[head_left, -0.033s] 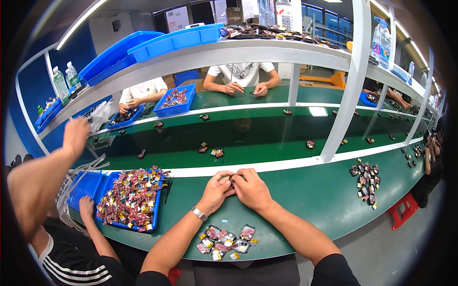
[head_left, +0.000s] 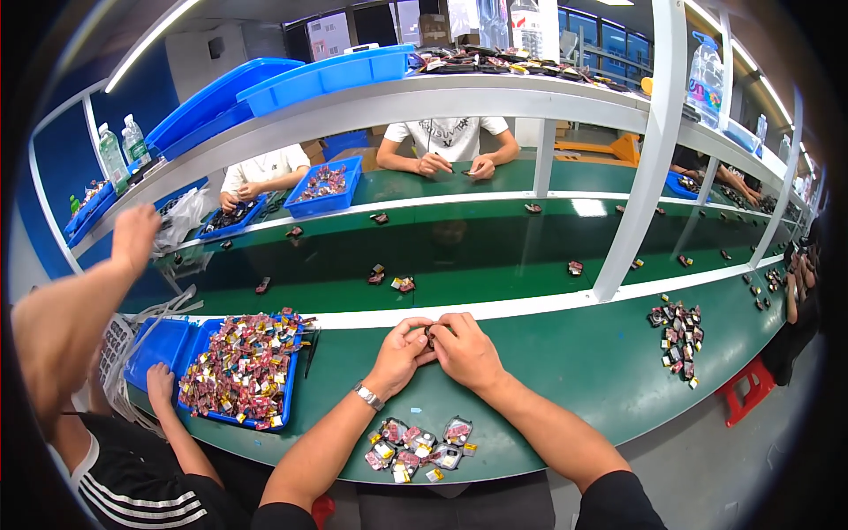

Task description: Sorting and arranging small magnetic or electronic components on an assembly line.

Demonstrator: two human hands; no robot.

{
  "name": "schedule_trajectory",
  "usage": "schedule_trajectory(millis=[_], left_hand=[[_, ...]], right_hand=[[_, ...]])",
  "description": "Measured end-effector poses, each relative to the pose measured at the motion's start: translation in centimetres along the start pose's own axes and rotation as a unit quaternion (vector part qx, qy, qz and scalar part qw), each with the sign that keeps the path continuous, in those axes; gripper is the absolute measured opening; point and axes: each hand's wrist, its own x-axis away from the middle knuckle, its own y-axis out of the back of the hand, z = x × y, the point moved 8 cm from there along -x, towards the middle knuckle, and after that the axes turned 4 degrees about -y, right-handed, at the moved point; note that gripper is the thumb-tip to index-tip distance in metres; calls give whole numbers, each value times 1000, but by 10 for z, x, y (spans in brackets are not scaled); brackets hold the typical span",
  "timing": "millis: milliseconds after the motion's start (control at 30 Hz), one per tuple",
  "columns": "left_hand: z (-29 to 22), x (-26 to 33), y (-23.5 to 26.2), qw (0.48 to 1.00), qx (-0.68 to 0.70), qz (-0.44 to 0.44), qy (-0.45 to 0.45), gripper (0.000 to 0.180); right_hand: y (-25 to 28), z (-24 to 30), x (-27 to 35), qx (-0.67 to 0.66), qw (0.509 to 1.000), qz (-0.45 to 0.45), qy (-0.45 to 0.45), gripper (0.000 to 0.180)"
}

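Over the green work surface, my left hand (head_left: pixel 399 360) and my right hand (head_left: pixel 468 352) meet with bent fingers. Between their fingertips they pinch a small dark part (head_left: pixel 430 336), mostly covered by the fingers, so its exact kind cannot be made out. A wristwatch with a metal band (head_left: pixel 369 396) is on my left wrist. Close to the table's front edge, between my forearms, lies a loose group of small electronic assemblies (head_left: pixel 417 446), with clear and black casings, pinkish-red boards and white-and-yellow pieces.
A blue tray (head_left: pixel 289 389) heaped with similar red-and-yellow pieces stands left, beside a co-worker's hand (head_left: pixel 160 385). Black tweezers (head_left: pixel 311 352) lie by it. More assemblies (head_left: pixel 678 340) lie right. A white frame post (head_left: pixel 640 168) rises beyond; scattered pieces sit on the green belt (head_left: pixel 477 256).
The co-worker's raised arm at the left has shifted slightly left. My hands stay in the same place, pinching the small dark part.
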Motion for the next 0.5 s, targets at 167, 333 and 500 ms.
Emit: schedule_trajectory(millis=[167, 333, 500], left_hand=[[3, 0, 3, 1000, -5, -8, 8, 26], [3, 0, 2, 1000, -14, -12, 8, 25], [2, 0, 0, 1000, -12, -8, 8, 25]], right_hand=[[-3, -1, 1, 22, 1000, 17, 14, 20], [-3, 3, 3, 47, 999, 14, 20, 15], [-3, 1, 3, 54, 998, 4, 19, 17]])
